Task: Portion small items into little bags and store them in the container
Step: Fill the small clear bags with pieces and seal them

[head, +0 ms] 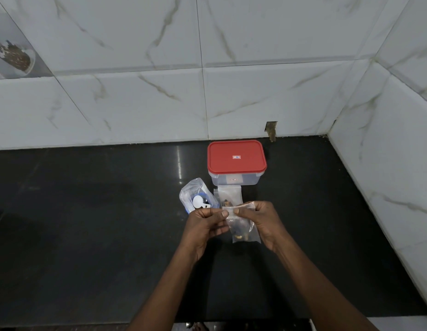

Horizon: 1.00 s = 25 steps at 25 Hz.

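Observation:
A small clear bag (pixel 243 231) with a few dark and brownish items at its bottom hangs between my hands. My left hand (pixel 206 223) pinches its top edge from the left, and my right hand (pixel 260 219) pinches the same edge from the right. Behind them another small clear bag (pixel 229 195) with dark items lies flat on the black counter (pixel 88 223). To its left lies a larger clear bag (pixel 198 197) holding white and blue pieces. A clear container with a red lid (pixel 236 157) stands shut at the back.
White marble-look tiled walls (pixel 207 91) close the counter at the back and on the right. A small dark hole (pixel 271 130) sits in the back wall just above the counter. The counter's front edge runs along the bottom of the view.

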{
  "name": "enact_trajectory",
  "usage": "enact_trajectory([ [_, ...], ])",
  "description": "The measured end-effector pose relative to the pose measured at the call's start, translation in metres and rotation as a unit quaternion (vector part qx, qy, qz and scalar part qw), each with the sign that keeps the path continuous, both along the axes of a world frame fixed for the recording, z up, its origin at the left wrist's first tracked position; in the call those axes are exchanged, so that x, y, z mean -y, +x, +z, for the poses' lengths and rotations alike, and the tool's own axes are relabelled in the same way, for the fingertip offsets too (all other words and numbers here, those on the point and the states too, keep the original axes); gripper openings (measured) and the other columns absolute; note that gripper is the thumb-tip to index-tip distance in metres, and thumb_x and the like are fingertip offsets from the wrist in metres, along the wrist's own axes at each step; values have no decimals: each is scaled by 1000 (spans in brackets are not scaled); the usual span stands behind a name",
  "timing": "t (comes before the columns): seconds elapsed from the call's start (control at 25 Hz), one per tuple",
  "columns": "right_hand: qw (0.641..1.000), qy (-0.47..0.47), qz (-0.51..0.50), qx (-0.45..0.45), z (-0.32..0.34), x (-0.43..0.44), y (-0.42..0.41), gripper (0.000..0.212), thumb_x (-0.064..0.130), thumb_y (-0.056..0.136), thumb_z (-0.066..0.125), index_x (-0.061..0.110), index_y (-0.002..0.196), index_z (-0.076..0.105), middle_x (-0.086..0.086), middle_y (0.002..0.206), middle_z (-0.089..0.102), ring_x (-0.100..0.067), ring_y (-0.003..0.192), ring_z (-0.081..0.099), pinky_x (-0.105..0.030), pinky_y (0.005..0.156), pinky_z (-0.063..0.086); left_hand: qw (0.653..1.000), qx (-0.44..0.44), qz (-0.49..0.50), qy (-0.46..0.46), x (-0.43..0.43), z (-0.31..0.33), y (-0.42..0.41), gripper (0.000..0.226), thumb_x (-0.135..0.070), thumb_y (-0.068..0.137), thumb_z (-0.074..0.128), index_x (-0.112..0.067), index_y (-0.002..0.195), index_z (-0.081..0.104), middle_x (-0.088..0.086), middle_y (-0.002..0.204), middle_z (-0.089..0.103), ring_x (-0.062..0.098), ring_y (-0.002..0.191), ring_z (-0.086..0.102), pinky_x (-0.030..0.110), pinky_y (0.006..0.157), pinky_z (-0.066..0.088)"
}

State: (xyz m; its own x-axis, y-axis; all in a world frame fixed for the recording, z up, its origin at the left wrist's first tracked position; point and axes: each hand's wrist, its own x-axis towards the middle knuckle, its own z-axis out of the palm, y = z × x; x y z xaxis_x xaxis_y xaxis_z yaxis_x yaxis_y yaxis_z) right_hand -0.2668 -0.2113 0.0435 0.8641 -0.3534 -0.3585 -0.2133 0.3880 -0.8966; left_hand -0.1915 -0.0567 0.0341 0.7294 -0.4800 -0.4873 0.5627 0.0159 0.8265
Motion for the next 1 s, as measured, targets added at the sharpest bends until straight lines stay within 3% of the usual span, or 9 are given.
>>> enact_trajectory([
  [0.32, 998, -64, 14, -15, -6, -3, 3, 15, 5, 81, 74, -3, 93, 73, -18, 87, 75, -29, 80, 73, -36, 67, 60, 997, 58, 23, 35, 6, 1, -9, 22, -3, 88, 69, -10, 69, 75, 16, 75, 71, 26, 73, 65, 44, 80, 56],
  [0.52, 991, -124, 19, -42, -8, -6, 7, 25, 17, 77, 80, 2, 96, 73, -11, 89, 76, -27, 83, 74, -37, 74, 61, 994, 90, 21, 62, 13, 2, -10, 40, 3, 88, 61, -18, 54, 68, 5, 57, 60, 20, 61, 51, 34, 64, 45],
  [0.72, 987, -152, 19, -48, -11, -8, 8, 24, 19, 77, 80, 3, 93, 74, -11, 86, 76, -26, 81, 74, -37, 72, 61, 985, 130, 14, 115, 18, 1, -9, 33, 2, 85, 60, -15, 57, 59, 1, 53, 55, 15, 57, 48, 28, 56, 43],
  [0.88, 987, -151, 14, -49, -11, -16, 10, 16, 14, 81, 76, 3, 93, 74, -11, 84, 76, -22, 75, 74, -28, 59, 58, 972, 178, 5, 156, 21, 0, -9, 26, -3, 85, 64, -13, 61, 59, 4, 59, 61, 15, 60, 57, 32, 60, 50],
  [1.0, 993, -110, -19, -26, -7, -17, 9, 12, 9, 82, 74, 0, 90, 74, -14, 84, 76, -22, 72, 73, -29, 57, 57, 979, 152, 34, 134, 18, -6, -9, 18, -10, 85, 67, -5, 69, 63, 15, 68, 66, 23, 66, 61, 38, 67, 55],
])
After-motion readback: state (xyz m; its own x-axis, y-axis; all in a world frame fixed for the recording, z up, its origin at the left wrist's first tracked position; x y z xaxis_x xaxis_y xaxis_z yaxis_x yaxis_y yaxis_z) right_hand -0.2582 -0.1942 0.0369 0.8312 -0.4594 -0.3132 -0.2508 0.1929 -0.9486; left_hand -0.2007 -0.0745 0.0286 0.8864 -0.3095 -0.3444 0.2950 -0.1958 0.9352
